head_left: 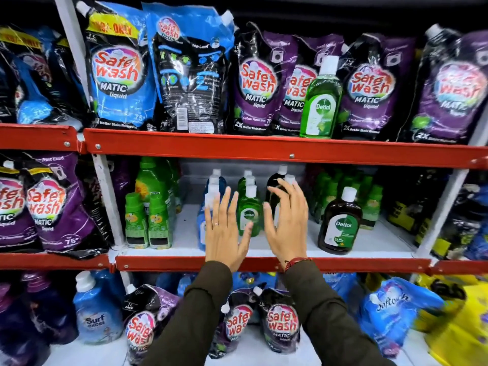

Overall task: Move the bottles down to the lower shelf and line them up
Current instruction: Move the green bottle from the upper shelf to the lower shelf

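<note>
One green Dettol bottle (320, 101) with a white cap stands on the upper shelf among purple pouches. On the lower shelf (184, 233) bottles stand in rows: blue ones (211, 188), green ones (249, 210) and dark ones (277, 180) behind my hands. A brown Dettol bottle (340, 223) stands apart to the right. My left hand (225, 231) is flat with fingers spread in front of the blue row. My right hand (286, 223) is spread in front of the dark row. The front green bottle shows between them. Neither hand holds anything.
Safewash pouches (118, 70) fill the upper shelf behind a red rail (264, 149). Small green bottles (148, 220) stand left of the rows, more green bottles (367, 196) at the right back. White uprights (105, 196) bound the bay. Pouches and a Surf Excel bottle (95, 313) sit below.
</note>
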The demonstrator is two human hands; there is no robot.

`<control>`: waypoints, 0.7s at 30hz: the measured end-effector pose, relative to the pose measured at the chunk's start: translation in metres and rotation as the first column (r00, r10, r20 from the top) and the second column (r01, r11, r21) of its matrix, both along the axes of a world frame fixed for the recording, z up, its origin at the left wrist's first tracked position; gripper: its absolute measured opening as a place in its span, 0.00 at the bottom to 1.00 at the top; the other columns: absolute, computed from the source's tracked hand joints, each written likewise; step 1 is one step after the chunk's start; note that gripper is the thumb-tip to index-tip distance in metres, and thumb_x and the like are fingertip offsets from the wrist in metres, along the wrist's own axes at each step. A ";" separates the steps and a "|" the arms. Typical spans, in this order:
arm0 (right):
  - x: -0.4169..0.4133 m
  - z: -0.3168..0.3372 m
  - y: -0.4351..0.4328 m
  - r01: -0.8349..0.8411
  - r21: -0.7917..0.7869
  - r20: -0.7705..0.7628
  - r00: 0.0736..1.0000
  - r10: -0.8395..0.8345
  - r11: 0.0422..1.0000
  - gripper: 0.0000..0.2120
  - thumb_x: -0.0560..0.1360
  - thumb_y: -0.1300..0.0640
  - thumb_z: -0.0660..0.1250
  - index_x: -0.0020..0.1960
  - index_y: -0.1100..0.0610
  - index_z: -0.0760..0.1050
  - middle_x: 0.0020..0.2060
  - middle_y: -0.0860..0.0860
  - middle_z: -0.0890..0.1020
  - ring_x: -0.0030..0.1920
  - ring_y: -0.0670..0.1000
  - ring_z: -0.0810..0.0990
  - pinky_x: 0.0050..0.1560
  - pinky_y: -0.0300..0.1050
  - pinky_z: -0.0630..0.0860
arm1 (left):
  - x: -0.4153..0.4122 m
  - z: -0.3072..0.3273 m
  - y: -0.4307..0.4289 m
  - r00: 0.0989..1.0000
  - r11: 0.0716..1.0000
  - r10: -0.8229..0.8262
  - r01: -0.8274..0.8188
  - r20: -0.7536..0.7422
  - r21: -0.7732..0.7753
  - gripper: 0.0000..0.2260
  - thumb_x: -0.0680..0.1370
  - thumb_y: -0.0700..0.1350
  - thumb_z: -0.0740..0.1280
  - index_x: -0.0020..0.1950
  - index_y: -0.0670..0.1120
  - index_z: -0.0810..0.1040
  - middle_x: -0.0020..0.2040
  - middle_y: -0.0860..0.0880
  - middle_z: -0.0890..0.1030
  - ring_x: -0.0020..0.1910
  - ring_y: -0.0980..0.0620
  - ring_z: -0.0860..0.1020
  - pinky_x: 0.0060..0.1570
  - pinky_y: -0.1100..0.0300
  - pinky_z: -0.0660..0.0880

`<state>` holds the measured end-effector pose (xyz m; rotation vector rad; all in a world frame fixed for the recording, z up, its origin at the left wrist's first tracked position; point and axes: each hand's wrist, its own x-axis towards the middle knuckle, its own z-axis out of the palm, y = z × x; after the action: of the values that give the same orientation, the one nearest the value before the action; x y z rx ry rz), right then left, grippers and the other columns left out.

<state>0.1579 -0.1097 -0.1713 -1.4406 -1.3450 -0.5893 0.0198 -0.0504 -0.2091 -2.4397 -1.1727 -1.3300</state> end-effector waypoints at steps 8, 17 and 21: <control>0.042 0.083 -0.021 0.042 0.211 0.023 0.999 -0.048 0.977 0.16 0.81 0.51 0.62 0.67 0.53 0.73 0.72 0.51 0.73 0.79 0.55 0.64 0.79 0.48 0.59 | 0.050 0.104 -0.005 0.996 0.963 -0.028 0.005 0.082 0.269 0.30 0.83 0.53 0.57 0.82 0.46 0.52 0.83 0.44 0.54 0.83 0.44 0.47 0.80 0.44 0.38; 0.084 0.175 -0.015 -0.133 0.051 -0.277 0.950 0.141 0.990 0.34 0.80 0.51 0.64 0.81 0.58 0.53 0.81 0.55 0.61 0.82 0.53 0.57 0.82 0.48 0.54 | 0.067 0.149 0.014 0.985 0.941 0.173 -0.160 -0.017 0.299 0.29 0.83 0.58 0.55 0.82 0.50 0.55 0.84 0.45 0.52 0.83 0.42 0.45 0.78 0.40 0.32; 0.101 0.205 -0.011 -0.258 -0.104 -0.471 0.863 0.181 0.961 0.35 0.79 0.56 0.68 0.80 0.58 0.55 0.76 0.59 0.70 0.75 0.56 0.71 0.77 0.55 0.67 | 0.067 0.147 0.017 0.980 0.925 0.200 -0.185 -0.012 0.331 0.28 0.83 0.59 0.54 0.81 0.51 0.57 0.84 0.46 0.54 0.83 0.42 0.47 0.79 0.41 0.34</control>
<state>0.2593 -0.1208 0.0333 -1.4170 -1.1688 0.0227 0.0872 -0.0334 -0.0622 -2.0531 -1.0502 -1.2859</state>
